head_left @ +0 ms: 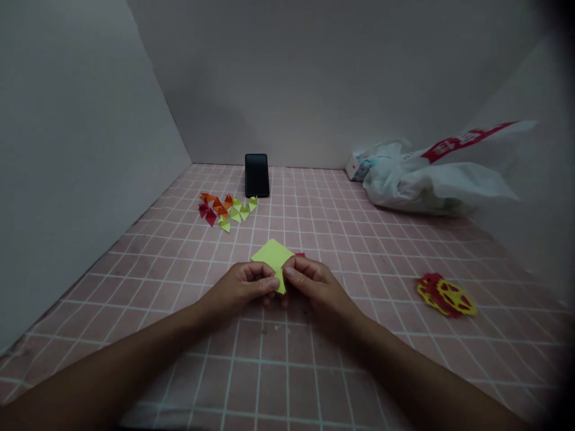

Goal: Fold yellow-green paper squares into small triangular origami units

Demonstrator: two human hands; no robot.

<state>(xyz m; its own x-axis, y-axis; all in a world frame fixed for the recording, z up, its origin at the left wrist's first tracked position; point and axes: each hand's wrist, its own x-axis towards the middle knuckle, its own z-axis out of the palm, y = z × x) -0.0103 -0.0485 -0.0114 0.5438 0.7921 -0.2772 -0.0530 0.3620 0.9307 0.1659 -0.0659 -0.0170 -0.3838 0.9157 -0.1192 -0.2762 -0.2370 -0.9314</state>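
Between my two hands is a yellow-green sheet of folded paper [272, 254], its upper part a flat diamond and its lower end narrow. My left hand [247, 284] pinches the lower left side between thumb and fingers. On the right side, my right hand [311, 280] grips the paper's edge the same way. Both thumbs lie close together near the lower tip, and the fingers beneath are partly hidden. A piece of red paper [300, 255] shows just behind my right hand, mostly covered.
Several small folded paper pieces in orange [219, 207], red [210, 216] and yellow [235, 213] lie at the back left. Behind them a black phone [257, 175] leans upright. A white plastic bag [417, 182] and a box [354, 167] stand back right; red-and-yellow cut-outs [447, 296] lie right.
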